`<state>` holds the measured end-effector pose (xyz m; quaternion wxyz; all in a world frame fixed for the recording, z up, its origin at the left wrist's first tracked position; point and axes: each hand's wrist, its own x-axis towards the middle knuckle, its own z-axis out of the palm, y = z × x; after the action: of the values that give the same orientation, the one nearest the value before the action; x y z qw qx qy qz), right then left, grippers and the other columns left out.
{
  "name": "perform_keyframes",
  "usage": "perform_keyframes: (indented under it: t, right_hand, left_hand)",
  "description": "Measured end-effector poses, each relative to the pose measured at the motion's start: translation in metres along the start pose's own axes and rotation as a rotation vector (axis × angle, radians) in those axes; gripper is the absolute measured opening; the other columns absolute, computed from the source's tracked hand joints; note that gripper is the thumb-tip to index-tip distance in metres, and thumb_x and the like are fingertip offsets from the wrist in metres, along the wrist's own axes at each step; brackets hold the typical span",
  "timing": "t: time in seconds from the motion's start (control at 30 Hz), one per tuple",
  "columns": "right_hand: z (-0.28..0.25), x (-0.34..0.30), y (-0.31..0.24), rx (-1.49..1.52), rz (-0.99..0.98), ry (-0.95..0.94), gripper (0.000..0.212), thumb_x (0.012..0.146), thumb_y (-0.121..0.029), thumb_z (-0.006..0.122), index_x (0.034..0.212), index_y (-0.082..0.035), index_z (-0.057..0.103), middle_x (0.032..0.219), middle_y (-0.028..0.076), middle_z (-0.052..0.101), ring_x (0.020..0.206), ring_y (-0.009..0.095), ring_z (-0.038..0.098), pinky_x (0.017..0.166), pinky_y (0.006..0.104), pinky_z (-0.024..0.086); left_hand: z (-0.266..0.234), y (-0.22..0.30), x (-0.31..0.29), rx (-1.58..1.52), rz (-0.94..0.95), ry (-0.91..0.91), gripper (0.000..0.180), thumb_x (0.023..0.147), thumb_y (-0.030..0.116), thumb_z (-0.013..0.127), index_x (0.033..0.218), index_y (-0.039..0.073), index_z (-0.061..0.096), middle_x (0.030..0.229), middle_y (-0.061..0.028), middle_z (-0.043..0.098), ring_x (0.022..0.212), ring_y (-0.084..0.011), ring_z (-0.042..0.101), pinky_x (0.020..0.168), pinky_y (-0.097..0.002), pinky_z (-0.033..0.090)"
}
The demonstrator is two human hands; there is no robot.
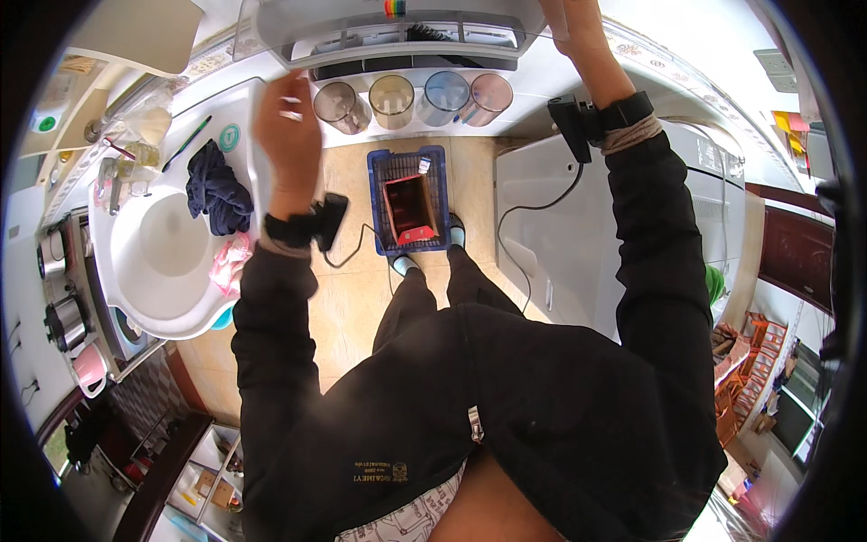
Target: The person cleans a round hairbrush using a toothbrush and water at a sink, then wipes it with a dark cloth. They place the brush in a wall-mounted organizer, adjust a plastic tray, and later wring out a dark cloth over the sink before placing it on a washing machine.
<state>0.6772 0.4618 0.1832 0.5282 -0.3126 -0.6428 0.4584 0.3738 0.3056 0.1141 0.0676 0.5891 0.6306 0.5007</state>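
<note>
A pale rack with a clear cover (316, 41) is fixed to the wall ahead of me, a small rainbow mark on its front. My left hand (287, 149) is raised just below the rack's left end. Its fingers point up and look blurred, so their grip is unclear. At the rack's right end, my right hand (573, 27) reaches up beside the cover with fingers stretched out, and the top of the picture cuts off the fingertips. Beneath the rack hang several clear cups: a brown cup (341, 107), a yellowish cup (391, 101), a blue cup (442, 98) and a pink cup (489, 98).
To the left stands a white washbasin (144, 303) holding dark cloth (217, 185) and pink cloth (231, 264). A blue basket (373, 194) with a red box (411, 208) sits on the floor at my feet. A grey-white appliance (564, 226) stands right. Cables hang from my wrist devices.
</note>
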Motion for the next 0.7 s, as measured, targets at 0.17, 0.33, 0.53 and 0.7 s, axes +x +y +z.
perform_keyframes:
  t: [0.17,0.33,0.53,0.7]
  right_hand:
    - [-0.001,-0.001,-0.019,-0.277,-0.117,-0.061,0.02,0.089,-0.007,0.057,0.105,0.004,0.064,0.1,0.006,0.064,0.091,0.013,0.057,0.08,0.0246,0.046]
    - [-0.007,0.0,-0.012,-0.065,0.043,-0.015,0.019,0.088,-0.006,0.058,0.104,0.004,0.064,0.099,0.006,0.064,0.091,0.013,0.057,0.082,0.0247,0.046]
    - [-0.021,-0.005,0.004,0.131,0.126,0.027,0.014,0.086,-0.003,0.059,0.097,0.002,0.064,0.095,0.005,0.063,0.09,0.015,0.059,0.083,0.0262,0.047]
    - [-0.022,-0.003,0.014,0.342,0.132,0.052,0.014,0.086,-0.004,0.059,0.097,0.001,0.065,0.095,0.005,0.063,0.09,0.015,0.059,0.082,0.0261,0.047]
  left_hand:
    - [0.069,0.031,-0.027,-0.025,0.363,-0.391,0.047,0.076,0.012,0.069,0.121,0.008,0.055,0.12,-0.0194,0.053,0.108,-0.0372,0.049,0.09,-0.0422,0.041]
    - [0.114,0.032,-0.019,0.194,0.349,-0.35,0.065,0.074,0.023,0.072,0.132,0.011,0.046,0.139,-0.0278,0.035,0.12,-0.0507,0.035,0.099,-0.053,0.033]
    - [0.13,0.023,-0.016,0.189,0.362,-0.321,0.068,0.076,0.03,0.069,0.132,0.002,0.044,0.14,-0.0272,0.033,0.125,-0.0471,0.033,0.105,-0.0558,0.024]
    - [0.116,0.023,-0.026,0.168,0.345,-0.391,0.067,0.077,0.029,0.068,0.133,0.001,0.043,0.143,-0.0245,0.03,0.131,-0.0437,0.029,0.107,-0.0564,0.021]
